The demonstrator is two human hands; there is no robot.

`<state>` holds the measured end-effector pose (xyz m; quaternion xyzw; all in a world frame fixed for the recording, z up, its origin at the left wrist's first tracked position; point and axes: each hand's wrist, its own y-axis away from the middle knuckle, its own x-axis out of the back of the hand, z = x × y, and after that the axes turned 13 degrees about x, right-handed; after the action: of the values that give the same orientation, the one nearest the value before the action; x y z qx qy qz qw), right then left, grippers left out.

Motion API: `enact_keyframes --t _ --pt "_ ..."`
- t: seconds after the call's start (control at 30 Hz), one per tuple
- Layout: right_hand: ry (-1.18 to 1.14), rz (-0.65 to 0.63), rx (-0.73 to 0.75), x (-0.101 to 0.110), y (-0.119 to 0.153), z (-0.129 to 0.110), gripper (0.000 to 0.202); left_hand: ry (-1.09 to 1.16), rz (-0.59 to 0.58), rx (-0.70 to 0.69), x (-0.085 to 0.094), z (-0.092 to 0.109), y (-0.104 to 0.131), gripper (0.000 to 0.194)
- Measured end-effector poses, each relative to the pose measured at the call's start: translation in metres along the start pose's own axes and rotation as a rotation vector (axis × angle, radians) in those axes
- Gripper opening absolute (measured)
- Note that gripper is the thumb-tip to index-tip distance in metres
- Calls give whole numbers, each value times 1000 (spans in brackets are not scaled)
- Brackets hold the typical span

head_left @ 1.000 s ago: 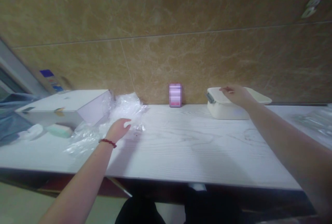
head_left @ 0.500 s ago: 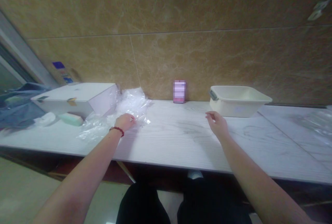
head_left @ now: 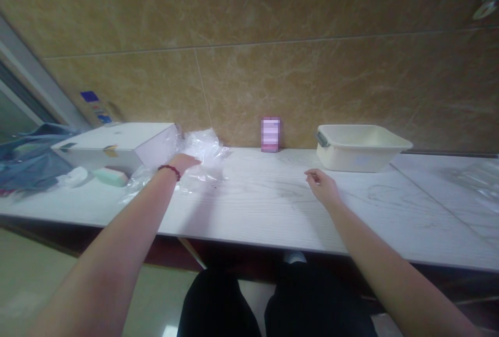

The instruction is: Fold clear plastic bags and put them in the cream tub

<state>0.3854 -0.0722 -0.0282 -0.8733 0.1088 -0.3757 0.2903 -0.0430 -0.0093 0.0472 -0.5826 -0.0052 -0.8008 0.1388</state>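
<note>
My left hand (head_left: 184,161), with a dark red bead bracelet (head_left: 170,171) at its wrist, reaches over crumpled clear plastic bags (head_left: 205,147). The fingers that show are stretched out; the others are hidden behind the hand. I cannot tell whether they touch the plastic. Over the white wood-grain tabletop (head_left: 249,202), my right hand (head_left: 323,185) is closed, its fingers curled in toward the thumb with nothing visible in them. Just behind it stands a cream plastic tub (head_left: 351,157) with a grey handle clip.
A white box (head_left: 117,142) lies left of the bags, with a pale green and pink block (head_left: 111,176) and a round white item (head_left: 76,177) before it. Blue bundled material (head_left: 31,163) is at far left. A pixelated upright panel (head_left: 270,135) leans against the wall; clear plastic (head_left: 481,178) lies far right.
My left hand has moved forward and slightly left, further over the plastic bags. My right hand has shifted a little left, its fingers curled as before. The view has tilted slightly.
</note>
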Motion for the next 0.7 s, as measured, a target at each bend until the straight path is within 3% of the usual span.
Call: enact_keyframes --t 0.17,0.33,0.57,0.7 --pt "-29 -3 14 1 1 -7 21 96 -73 56 28 24 9 34" --pt "-90 -17 42 -1 -16 -23 20 384 -149 -99 43 54 23 35" --pt "-251 -136 237 9 -52 -93 24 487 -341 -355 58 98 55 33" --pt "-340 -280 277 20 -59 -129 46 554 -471 -469 68 119 81 31"
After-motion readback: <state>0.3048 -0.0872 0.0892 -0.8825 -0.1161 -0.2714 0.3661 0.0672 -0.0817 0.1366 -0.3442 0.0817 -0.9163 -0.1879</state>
